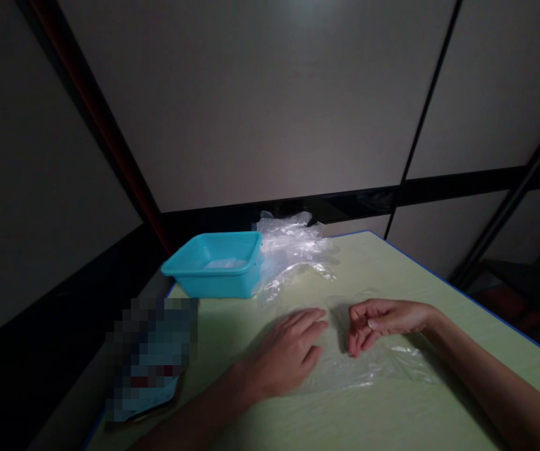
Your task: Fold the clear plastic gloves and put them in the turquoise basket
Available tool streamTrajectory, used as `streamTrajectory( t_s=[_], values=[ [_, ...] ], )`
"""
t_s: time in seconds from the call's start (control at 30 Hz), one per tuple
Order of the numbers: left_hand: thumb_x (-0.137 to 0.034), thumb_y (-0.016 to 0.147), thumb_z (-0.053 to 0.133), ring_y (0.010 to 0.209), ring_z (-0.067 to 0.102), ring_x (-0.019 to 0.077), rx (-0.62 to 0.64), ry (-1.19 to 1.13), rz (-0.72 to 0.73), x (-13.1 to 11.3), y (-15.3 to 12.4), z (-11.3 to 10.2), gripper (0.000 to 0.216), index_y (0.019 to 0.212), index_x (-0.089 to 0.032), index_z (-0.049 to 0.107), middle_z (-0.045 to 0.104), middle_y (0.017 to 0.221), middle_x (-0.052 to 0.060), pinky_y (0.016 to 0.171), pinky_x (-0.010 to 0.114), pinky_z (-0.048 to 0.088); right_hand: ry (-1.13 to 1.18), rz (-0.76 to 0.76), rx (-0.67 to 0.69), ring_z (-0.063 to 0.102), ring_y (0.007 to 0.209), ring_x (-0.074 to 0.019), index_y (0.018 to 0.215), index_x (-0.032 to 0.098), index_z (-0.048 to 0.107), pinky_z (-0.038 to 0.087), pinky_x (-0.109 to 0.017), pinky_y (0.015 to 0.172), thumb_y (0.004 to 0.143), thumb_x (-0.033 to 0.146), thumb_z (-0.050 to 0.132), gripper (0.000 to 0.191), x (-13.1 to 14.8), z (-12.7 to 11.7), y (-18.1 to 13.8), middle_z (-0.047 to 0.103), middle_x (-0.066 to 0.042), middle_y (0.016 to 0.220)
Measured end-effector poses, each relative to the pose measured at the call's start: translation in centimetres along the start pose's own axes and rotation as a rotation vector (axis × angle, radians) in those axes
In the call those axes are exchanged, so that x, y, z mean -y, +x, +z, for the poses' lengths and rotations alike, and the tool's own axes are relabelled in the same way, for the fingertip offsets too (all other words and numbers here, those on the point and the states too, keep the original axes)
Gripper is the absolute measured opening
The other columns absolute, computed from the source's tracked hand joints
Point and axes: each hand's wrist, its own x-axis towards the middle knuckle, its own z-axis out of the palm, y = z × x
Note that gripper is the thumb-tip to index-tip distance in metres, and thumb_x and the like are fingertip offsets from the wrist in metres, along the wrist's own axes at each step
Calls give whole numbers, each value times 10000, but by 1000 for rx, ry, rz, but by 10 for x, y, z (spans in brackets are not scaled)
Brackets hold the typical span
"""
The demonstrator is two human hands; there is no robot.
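Note:
A thin clear plastic glove [345, 369], its outline hard to make out, lies spread on the table in front of me. My left hand [293, 351] rests palm down on its left part, fingers stretched out towards the right. Over the right part is my right hand [373, 322], wrist bent, with its fingers curled downward and the thumb against them. Whether any plastic is caught between those fingertips is hidden. Behind both hands sits a loose pile of clear plastic gloves [293, 247], several of them overlapping.
A turquoise plastic basin [223, 285] stands at the back left, touching the pile, with something whitish inside. A blurred-out flat object [157, 357] lies at the table's left edge. The pale green table [242, 432] has a blue rim; panelled wall [274, 113] rises behind it.

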Motion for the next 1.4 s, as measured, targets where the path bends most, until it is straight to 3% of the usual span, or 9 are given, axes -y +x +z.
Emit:
streamTrajectory(
  t_s=[0.13,0.27,0.37,0.47,0.53,0.73,1.03,1.23,1.4],
  values=[
    [-278,844,457,1299,168,201,144,-16,113,-20,-3,0,555,1333,-123,245,218,1415,98,1066,347,183,-26,-5,-1,576,975,-199,836,155,472,402,-356,835,761,430,584,306,-1,1,2,624,-121,994],
    [-297,864,417,1306,133,199,202,-37,91,-18,-4,-2,570,1356,-128,184,175,1426,97,1061,354,189,-79,-29,-65,593,938,-204,801,155,468,424,-371,809,770,428,573,294,3,0,0,629,-128,984],
    [-294,881,386,1297,178,173,179,-66,79,-9,-3,-8,518,1350,-165,208,215,1419,69,1059,354,192,-184,-172,-354,593,922,-207,801,167,489,422,-391,823,798,469,510,302,13,-1,-6,636,-111,963],
    [-272,888,373,1261,277,158,159,-94,62,1,-2,-12,436,1310,-184,306,341,1366,62,1052,352,211,-449,-305,-694,566,950,-217,815,186,550,378,-391,886,836,482,425,322,21,-4,-15,633,-90,948],
    [-250,888,373,1231,334,156,131,-104,55,8,-1,-12,383,1267,-196,375,406,1325,60,1042,355,230,-649,-268,-770,565,926,-223,842,187,582,377,-387,879,854,487,377,364,22,-7,-20,636,-84,930],
    [-199,872,389,1154,433,151,59,-145,103,17,-2,-6,311,1174,-218,464,511,1228,38,1013,357,276,-992,-10,-735,579,759,-195,865,170,603,423,-339,728,881,499,284,459,14,-13,-26,653,-55,817],
    [-182,854,422,1120,469,172,47,-110,136,11,-1,-9,293,1135,-170,504,543,1192,71,987,364,309,-1125,-42,-716,576,712,-178,883,186,607,419,-304,686,878,502,296,443,15,-7,-20,650,-55,808],
    [-178,834,436,1087,500,199,31,-26,217,6,0,-11,295,1117,-142,510,578,1134,104,968,392,332,-1208,-64,-725,576,874,-213,1003,203,596,417,-335,781,880,474,326,402,11,-8,-17,643,-76,947],
    [-160,818,433,1079,508,194,-36,10,367,2,-2,-8,285,1084,-106,522,611,1070,119,968,375,335,-1316,-71,-717,546,969,-215,1101,188,552,406,-358,840,901,423,306,395,10,-8,-13,604,-91,1071]
  ],
)
